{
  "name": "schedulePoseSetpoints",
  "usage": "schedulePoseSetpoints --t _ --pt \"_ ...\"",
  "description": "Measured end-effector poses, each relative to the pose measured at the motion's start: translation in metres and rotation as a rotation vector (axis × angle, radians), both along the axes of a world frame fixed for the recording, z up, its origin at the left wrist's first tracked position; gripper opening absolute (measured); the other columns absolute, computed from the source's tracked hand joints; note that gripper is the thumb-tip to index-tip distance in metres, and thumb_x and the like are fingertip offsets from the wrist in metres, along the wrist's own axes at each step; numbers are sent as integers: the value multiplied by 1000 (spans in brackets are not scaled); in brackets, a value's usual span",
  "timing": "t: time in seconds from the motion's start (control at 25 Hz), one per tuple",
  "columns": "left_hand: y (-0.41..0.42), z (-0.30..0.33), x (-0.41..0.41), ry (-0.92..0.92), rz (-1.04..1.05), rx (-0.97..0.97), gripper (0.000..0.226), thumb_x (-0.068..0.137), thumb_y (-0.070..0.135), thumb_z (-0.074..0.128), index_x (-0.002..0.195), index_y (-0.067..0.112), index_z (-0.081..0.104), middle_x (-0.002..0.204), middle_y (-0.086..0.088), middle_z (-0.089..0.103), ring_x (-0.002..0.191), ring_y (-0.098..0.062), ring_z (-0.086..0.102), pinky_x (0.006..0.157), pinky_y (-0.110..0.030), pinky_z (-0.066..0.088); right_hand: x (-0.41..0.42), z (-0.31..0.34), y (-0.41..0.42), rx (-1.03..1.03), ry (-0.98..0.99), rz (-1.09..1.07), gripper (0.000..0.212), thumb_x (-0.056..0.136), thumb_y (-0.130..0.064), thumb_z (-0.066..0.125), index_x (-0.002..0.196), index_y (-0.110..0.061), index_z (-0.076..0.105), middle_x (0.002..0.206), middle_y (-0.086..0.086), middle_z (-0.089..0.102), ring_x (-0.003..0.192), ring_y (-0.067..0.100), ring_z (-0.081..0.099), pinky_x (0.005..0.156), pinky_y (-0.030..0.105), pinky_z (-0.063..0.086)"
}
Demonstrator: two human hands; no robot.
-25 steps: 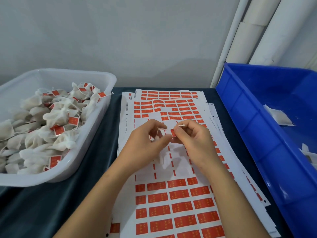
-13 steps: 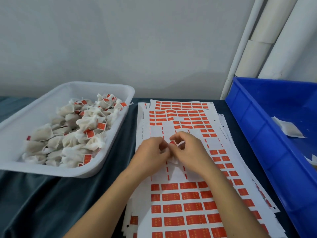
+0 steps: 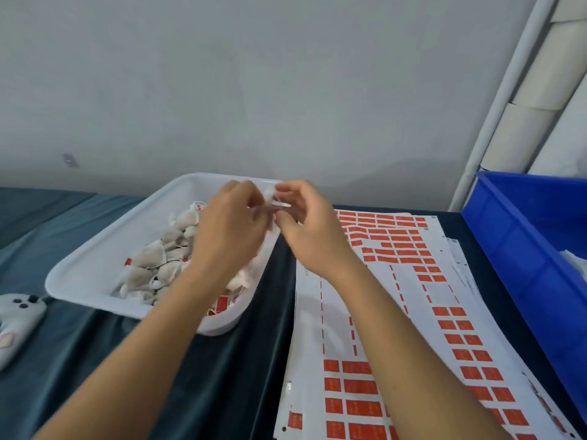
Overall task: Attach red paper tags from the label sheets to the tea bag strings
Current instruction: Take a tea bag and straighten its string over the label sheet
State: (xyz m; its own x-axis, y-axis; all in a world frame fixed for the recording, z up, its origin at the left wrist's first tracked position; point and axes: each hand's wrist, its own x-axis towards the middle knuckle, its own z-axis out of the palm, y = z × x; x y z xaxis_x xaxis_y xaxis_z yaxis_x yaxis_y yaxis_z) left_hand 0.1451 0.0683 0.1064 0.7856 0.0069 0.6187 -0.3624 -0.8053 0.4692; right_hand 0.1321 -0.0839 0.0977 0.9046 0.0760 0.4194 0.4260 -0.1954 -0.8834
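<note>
Both hands are raised over the right end of the white tray [image 3: 95, 258], which holds several tagged tea bags [image 3: 152, 265]. My left hand [image 3: 232, 230] and my right hand [image 3: 305, 223] pinch one white tea bag [image 3: 270, 198] between their fingertips, with a bit of its red tag [image 3: 277, 213] showing by my right fingers. The bag is blurred and mostly hidden by the fingers. The label sheets [image 3: 413, 281] with rows of red tags lie flat on the dark cloth to the right of the tray.
A deep blue bin [image 3: 524, 249] stands at the right edge with white paper scraps inside. A white game controller [image 3: 16, 319] lies at the left edge on the teal cloth. White pipes [image 3: 508, 90] run up the wall behind the bin.
Both hands lifted off the label sheets and moved left and up over the tray, carrying the tagged tea bag. The camera swung left and up.
</note>
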Motion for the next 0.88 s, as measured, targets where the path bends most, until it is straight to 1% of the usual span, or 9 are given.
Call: schedulePoseSetpoints --t 0.12,0.2,0.28,0.4,0.48,0.64,0.72,0.8,0.88 --pt "26 -9 23 214 69 85 4 96 21 59 96 17 60 86 3 65 79 -20 63 64 -32 48 22 -3 23 -221 141 89 46 104 -14 55 147 -30 46 151 -5 54 134 13 55 92 20 49" --pt "26 -23 26 367 59 183 12 95 26 57 103 18 60 89 3 68 83 -20 65 65 -36 51 29 -14 25 -309 196 77 52 104 -13 51 152 -32 42 155 -5 51 137 18 52 89 21 45" --pt "24 -32 25 359 42 190 27 95 33 55 120 22 61 99 5 70 92 -19 66 66 -36 49 29 -21 22 -282 177 47 51 104 -12 50 150 -33 45 152 -8 54 138 15 52 93 19 45" --pt "15 -27 20 258 44 206 47 99 36 49 143 21 52 122 -2 70 114 -26 64 80 -41 51 22 -21 10 -252 107 -8 47 102 -12 51 145 -34 50 145 -12 59 134 9 54 106 25 47" --pt "-4 -17 13 166 39 260 43 97 29 51 139 20 55 125 -4 68 117 -29 60 86 -45 52 14 -17 -2 -259 66 -45 41 103 -13 51 139 -32 56 136 -12 65 125 8 60 102 25 50" --pt "-57 -12 -14 46 -147 257 22 87 10 57 106 20 60 95 4 67 85 -23 63 66 -43 51 -10 -11 -35 -392 17 -121 33 100 -10 45 124 -22 64 111 -5 73 95 12 68 78 21 54" --pt "-83 -29 -22 94 -232 169 19 88 9 60 100 24 57 89 13 62 76 -13 60 61 -37 52 -24 -16 -57 -516 61 -188 32 100 -11 48 126 -22 63 112 -3 72 93 15 69 79 27 58" --pt "-110 -55 -26 184 -260 115 20 94 17 62 102 34 54 86 24 55 72 -1 54 60 -21 46 -37 -23 -79 -678 193 -221 32 100 -13 53 129 -24 61 115 -2 70 94 16 68 84 33 60" --pt "-136 -84 -29 336 -368 -24 24 97 24 67 113 38 56 95 25 60 80 0 61 66 -11 42 -42 -29 -102 -910 362 -188 37 98 -11 56 133 -23 60 116 1 68 94 19 67 83 34 58"
